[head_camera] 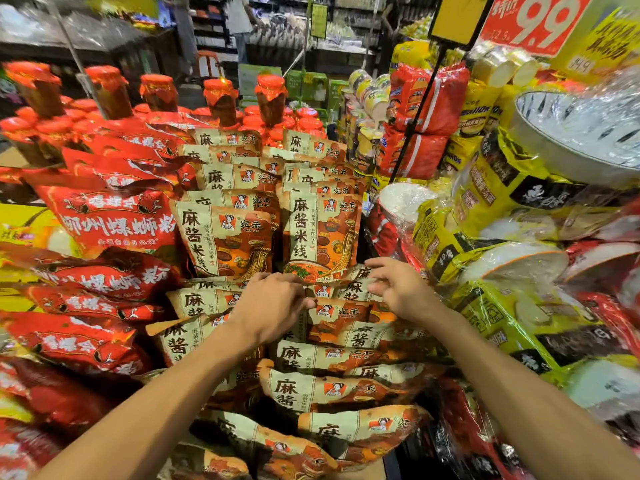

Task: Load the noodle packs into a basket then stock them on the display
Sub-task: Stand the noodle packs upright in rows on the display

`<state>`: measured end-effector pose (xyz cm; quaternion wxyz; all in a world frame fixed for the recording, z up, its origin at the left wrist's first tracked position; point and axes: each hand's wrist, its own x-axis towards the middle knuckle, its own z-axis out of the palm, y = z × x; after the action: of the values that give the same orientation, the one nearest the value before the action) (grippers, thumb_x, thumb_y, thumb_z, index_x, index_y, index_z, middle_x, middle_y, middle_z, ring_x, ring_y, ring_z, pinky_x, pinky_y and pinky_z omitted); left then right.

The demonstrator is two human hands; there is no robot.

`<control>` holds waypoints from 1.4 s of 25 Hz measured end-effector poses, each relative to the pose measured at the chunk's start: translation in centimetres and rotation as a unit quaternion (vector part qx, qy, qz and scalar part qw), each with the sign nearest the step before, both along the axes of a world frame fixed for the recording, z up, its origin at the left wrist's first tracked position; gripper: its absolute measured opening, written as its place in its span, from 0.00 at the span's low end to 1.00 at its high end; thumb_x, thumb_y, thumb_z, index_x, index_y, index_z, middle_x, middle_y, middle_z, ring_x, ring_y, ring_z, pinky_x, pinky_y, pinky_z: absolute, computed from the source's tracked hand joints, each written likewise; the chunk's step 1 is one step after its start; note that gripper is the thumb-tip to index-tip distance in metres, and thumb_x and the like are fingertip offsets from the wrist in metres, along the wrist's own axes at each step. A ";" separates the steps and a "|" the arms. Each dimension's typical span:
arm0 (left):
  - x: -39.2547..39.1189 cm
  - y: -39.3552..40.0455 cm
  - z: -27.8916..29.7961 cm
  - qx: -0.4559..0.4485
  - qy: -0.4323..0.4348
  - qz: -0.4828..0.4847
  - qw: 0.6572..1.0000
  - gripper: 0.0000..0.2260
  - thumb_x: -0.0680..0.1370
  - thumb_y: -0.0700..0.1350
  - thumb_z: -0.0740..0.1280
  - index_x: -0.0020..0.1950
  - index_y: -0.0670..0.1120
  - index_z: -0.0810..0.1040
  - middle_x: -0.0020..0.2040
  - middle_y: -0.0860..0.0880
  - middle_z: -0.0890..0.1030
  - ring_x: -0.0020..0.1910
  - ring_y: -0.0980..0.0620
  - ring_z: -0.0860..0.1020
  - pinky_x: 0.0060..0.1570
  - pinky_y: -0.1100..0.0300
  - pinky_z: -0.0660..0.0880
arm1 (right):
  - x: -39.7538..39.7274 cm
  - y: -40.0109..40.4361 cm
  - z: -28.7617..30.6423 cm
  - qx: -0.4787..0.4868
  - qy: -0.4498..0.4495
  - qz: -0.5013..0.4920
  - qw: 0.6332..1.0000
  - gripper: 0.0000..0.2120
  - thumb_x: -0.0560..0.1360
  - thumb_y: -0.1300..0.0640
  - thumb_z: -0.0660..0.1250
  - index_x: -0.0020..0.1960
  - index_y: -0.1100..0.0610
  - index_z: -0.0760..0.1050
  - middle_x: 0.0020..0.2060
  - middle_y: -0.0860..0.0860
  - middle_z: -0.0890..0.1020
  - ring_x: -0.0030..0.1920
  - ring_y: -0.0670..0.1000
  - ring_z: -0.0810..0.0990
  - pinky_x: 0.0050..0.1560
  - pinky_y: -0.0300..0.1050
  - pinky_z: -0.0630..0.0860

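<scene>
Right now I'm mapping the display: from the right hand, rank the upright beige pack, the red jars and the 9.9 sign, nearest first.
From the right hand:
1. Upright beige pack, just above-left of it.
2. Red jars, farther back, at the display's top.
3. 9.9 sign, overhead, upper right.

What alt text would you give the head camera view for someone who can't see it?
Two bare hands, left hand and right hand, reach into rows of beige-and-orange noodle packs on a store display. Red noodle packs lie left, yellow bowl bundles right.
</scene>
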<state>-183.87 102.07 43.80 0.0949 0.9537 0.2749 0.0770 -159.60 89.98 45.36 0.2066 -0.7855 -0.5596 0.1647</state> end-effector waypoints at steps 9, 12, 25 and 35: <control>0.0 -0.5 0.7 -0.031 0.008 0.015 0.999 0.23 0.78 0.69 0.56 0.56 0.53 0.79 0.61 0.54 0.81 0.65 0.52 0.76 0.74 0.47 0.61 | -0.8 0.5 1.2 -0.072 0.043 -0.002 0.996 0.06 0.77 0.55 0.71 0.43 0.49 0.85 0.74 0.47 0.72 0.73 0.56 0.71 0.75 0.57 0.64; -0.5 -0.5 1.6 -0.048 0.007 0.033 0.998 0.31 0.76 0.71 0.51 0.68 0.53 0.73 0.68 0.52 0.78 0.70 0.52 0.72 0.76 0.50 0.58 | -1.0 1.5 3.7 -0.002 0.082 -0.022 0.996 0.10 0.79 0.56 0.66 0.41 0.49 0.83 0.60 0.47 0.82 0.57 0.62 0.82 0.63 0.62 0.77; -1.2 6.1 6.1 0.142 -0.082 0.088 0.982 0.23 0.81 0.59 0.52 0.72 0.51 0.74 0.70 0.48 0.76 0.69 0.45 0.73 0.71 0.48 0.62 | 0.2 17.7 4.7 -0.003 -0.171 0.078 0.982 0.33 0.77 0.43 0.68 0.78 0.52 0.62 0.76 0.52 0.68 0.74 0.56 0.68 0.75 0.59 0.65; -2.6 8.3 4.7 0.156 -0.065 0.133 0.977 0.21 0.80 0.57 0.64 0.71 0.50 0.73 0.64 0.50 0.79 0.67 0.47 0.74 0.72 0.47 0.58 | 0.0 19.3 5.3 -0.034 -0.246 0.066 0.966 0.33 0.68 0.33 0.74 0.66 0.52 0.75 0.63 0.54 0.74 0.68 0.57 0.65 0.66 0.59 0.61</control>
<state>-186.50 110.37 48.53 -0.0486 0.9045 0.3771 0.1930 -159.57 109.27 50.63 0.0246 -0.7698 -0.6378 -0.0015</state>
